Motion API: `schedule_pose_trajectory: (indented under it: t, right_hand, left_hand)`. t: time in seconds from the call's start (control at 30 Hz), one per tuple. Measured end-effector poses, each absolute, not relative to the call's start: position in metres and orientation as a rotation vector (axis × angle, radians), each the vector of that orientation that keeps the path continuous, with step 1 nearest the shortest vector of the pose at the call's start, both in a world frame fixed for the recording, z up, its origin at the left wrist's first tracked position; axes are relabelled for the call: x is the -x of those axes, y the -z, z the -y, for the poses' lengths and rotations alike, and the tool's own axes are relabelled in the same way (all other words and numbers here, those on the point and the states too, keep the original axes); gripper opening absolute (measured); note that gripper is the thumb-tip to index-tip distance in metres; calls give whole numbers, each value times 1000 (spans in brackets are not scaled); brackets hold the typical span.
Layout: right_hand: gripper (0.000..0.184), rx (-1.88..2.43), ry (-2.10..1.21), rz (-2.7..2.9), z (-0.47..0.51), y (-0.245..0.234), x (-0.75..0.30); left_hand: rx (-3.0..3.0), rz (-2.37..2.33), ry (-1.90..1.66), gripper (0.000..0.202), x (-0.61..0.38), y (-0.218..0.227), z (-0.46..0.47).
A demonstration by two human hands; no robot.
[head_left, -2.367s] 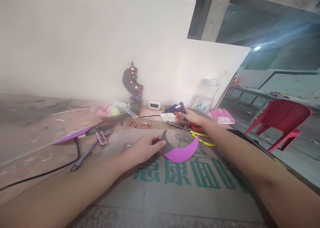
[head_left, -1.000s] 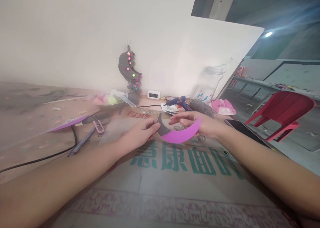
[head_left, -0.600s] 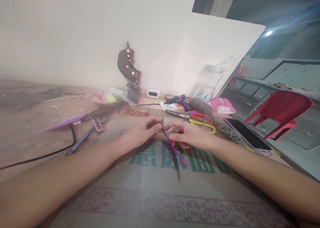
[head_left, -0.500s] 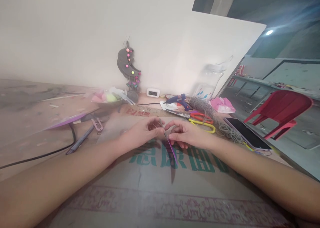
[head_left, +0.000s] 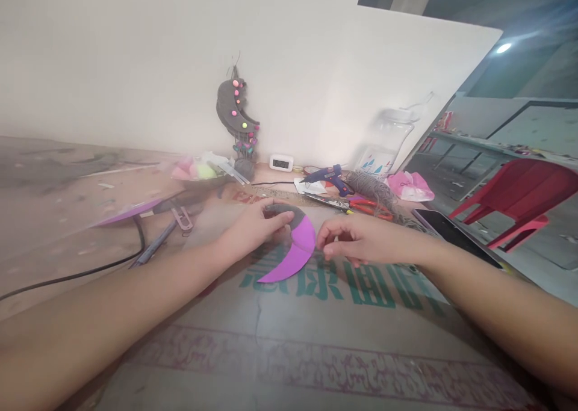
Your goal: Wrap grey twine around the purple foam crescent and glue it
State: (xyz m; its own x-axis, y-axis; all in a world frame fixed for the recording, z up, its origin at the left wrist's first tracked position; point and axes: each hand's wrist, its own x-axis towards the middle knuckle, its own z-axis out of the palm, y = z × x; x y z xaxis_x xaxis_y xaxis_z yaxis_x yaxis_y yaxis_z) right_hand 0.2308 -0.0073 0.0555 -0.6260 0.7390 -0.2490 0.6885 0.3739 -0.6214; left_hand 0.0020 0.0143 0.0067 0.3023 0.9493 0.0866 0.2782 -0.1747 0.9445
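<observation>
My left hand [head_left: 257,227] pinches the dark, yarn-wrapped end of a purple foam crescent [head_left: 295,250] and holds it just above the cardboard sheet [head_left: 316,339]. The crescent's pointed purple tip hangs down to the left. My right hand [head_left: 356,242] hovers just right of the crescent with fingers loosely curled, thumb and forefinger close together, and nothing visible in them. A finished dark crescent ornament [head_left: 235,113] with coloured beads leans on the white wall behind.
At the back lie a blue glue gun [head_left: 327,176], red scissors [head_left: 365,206], grey yarn [head_left: 374,188], a small clock [head_left: 280,162], a plastic jar [head_left: 383,146], a pink bag [head_left: 409,185]. A phone [head_left: 447,230] lies right. A black cable [head_left: 90,266] and a bowl of pompoms [head_left: 198,171] are left.
My right hand left the glue gun and came to the crescent. Both hands turned the crescent edge-on, then flat again with its tip now pointing down-left. My right hand has let go.
</observation>
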Motion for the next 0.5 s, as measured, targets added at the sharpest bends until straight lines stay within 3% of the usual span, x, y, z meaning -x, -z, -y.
schedule_pose_trajectory:
  t: [0.2, 0.33, 0.5]
  right_hand:
    - [24, 1620, -43, 2276, -22, -71, -258]
    - [26, 1709, -83, 1998, -54, -61, -285]
    - [47, 1685, -302, 1962, -84, -42, -299]
  left_hand:
    - [-1618, -1055, -956, 29, -4, -8, -12]
    - [-1612, -1032, -974, 29, -4, -2, -15]
    - [-1625, -1062, -966, 32, -4, 0, -18]
